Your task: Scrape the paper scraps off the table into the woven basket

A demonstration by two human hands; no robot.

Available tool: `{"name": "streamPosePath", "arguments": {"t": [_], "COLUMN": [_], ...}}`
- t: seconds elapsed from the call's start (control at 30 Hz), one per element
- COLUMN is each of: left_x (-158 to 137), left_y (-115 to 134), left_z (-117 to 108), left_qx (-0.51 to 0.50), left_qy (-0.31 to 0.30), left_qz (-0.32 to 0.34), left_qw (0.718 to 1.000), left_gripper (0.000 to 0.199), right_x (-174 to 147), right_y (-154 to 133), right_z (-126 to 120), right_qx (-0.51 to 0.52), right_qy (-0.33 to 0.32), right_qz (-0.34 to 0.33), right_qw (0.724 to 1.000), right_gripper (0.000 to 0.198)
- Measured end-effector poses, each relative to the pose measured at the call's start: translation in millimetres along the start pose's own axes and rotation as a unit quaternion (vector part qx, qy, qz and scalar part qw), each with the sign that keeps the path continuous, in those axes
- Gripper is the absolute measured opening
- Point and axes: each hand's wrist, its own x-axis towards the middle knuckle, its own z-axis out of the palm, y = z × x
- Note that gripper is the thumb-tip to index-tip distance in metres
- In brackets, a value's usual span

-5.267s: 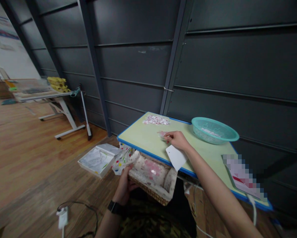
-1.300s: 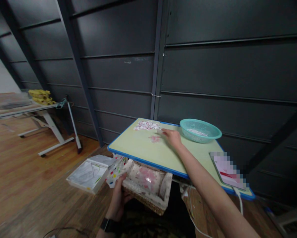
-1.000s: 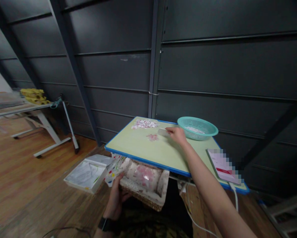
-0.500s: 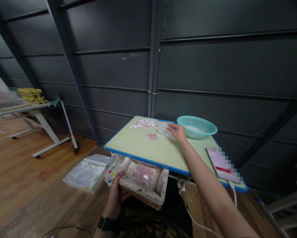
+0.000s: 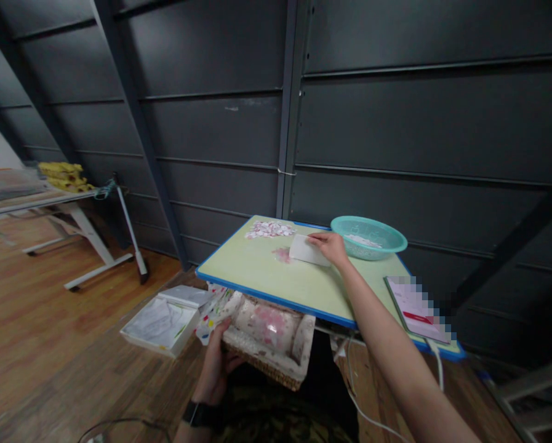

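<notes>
My right hand (image 5: 332, 247) is stretched out over the table (image 5: 266, 277) and holds a white card (image 5: 307, 250) by its right edge, fingers closed on it. The card lies flat, or nearly so, on the table, and its left edge is just beside a small pink heap (image 5: 282, 254). Farther back, near the far edge of the table, I see a bigger heap (image 5: 269, 229) of white and pink pieces, apart from the small one. To the right of my hand stands a green bowl (image 5: 368, 237) with something white inside; the hand is near its rim, and I cannot tell if it touches.

My left hand (image 5: 218, 363) is low, below the front edge of the table, and grips the left side of a basket (image 5: 270, 354) with a pale cloth lining. A dotted cloth (image 5: 213, 311) hangs at that corner. On the floor to the left lies an open white box (image 5: 165, 312). A tablet (image 5: 418, 301) rests on the right end of the table.
</notes>
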Motion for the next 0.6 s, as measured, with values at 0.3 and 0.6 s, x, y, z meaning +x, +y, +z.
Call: {"name": "streamPosePath", "arguments": {"t": [0.3, 0.6], "left_x": [-7, -9], "left_y": [4, 5], "left_z": [5, 5], "left_qx": [-0.012, -0.009], "left_qy": [0.017, 0.01], "left_qz": [0.008, 0.007], "left_qw": [1.0, 1.0], "left_gripper": [0.054, 0.056], "right_x": [-2, 0], "right_y": [-6, -4], "right_z": [-3, -6], "right_qx": [0.074, 0.025], "right_qy": [-0.009, 0.011], "right_qz": [0.022, 0.016], "right_qw": [0.997, 0.999], "right_gripper": [0.024, 0.021]}}
